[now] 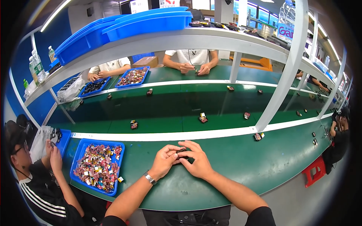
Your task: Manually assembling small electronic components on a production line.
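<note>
In front of me, over the green worktable (226,165), both my hands meet around one small dark part (181,153), mostly hidden by the fingers. My left hand (164,162), with a metal watch at its wrist, pinches the part from the left. The fingers of my right hand (197,161) curl over it from the right. To the left of my hands is a blue tray (90,185) heaped with small reddish-brown pieces (96,165) bearing yellow and white bits. A loose piece (120,179) lies just outside the tray's right edge.
Beyond a white rail (169,136), a green belt (169,113) carries several small assemblies (203,118). A white post (283,71) rises at right, near another assembly (258,136). Blue trays (147,26) sit on the overhead shelf. A co-worker (45,188) sits at left; others work across.
</note>
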Available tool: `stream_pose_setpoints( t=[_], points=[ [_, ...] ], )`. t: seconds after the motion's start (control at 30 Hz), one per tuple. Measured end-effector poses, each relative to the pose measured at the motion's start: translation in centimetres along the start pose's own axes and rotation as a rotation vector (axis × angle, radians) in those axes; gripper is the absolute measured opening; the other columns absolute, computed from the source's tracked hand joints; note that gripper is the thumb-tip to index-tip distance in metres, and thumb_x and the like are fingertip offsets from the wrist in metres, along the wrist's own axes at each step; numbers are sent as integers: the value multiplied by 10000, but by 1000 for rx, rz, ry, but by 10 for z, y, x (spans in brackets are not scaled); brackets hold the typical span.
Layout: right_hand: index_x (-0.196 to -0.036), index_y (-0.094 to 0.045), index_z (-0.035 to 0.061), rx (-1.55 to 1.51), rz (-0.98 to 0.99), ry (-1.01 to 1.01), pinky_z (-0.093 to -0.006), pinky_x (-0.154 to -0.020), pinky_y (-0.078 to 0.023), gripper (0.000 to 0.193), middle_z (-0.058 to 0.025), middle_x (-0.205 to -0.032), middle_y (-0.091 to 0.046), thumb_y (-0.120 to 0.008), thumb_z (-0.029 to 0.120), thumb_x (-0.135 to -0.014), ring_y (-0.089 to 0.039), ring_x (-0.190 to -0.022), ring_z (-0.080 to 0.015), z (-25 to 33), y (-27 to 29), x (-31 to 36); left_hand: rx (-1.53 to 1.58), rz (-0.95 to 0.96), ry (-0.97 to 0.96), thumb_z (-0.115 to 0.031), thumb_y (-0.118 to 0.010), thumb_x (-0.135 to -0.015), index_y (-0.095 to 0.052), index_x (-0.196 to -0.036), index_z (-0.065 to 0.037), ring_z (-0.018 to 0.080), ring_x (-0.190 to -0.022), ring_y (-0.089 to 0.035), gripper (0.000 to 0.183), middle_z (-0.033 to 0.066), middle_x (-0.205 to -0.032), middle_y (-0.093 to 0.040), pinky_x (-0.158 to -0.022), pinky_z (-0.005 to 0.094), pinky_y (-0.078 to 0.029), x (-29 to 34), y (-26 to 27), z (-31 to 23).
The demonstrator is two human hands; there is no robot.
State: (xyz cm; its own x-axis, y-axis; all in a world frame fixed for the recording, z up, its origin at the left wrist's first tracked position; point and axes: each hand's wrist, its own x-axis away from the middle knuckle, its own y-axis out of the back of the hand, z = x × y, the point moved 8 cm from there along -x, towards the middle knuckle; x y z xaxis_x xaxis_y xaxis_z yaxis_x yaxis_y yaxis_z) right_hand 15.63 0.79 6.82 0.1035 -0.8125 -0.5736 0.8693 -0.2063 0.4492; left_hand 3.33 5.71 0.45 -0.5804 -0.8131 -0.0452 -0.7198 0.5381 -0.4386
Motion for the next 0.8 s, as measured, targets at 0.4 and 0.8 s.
stream_pose_setpoints(
  t=[0.4, 0.8],
  points=[
    [-947, -691, 77, 249, -53, 286, -351, -754, -535, 256, -70, -1018, -627, -740, -13, -713, -611, -937, -269, 20, 7, -4, 4, -31, 60, -36, -503, -1003, -496, -1239, -28, 183, -1126, -614, 236, 103, -1227, -618, -955, 355, -541, -2, 0, 3],
    [-940, -667, 49, 459, -63, 229, -324, -710, -543, 240, -61, -957, -597, -713, 7, -708, -597, -892, -238, 21, -6, 0, -7, -51, 101, -28, -479, -1010, -505, -1235, -29, 172, -1103, -619, 227, 93, -1204, -628, -948, 350, -541, -2, 4, 9]
  ],
)
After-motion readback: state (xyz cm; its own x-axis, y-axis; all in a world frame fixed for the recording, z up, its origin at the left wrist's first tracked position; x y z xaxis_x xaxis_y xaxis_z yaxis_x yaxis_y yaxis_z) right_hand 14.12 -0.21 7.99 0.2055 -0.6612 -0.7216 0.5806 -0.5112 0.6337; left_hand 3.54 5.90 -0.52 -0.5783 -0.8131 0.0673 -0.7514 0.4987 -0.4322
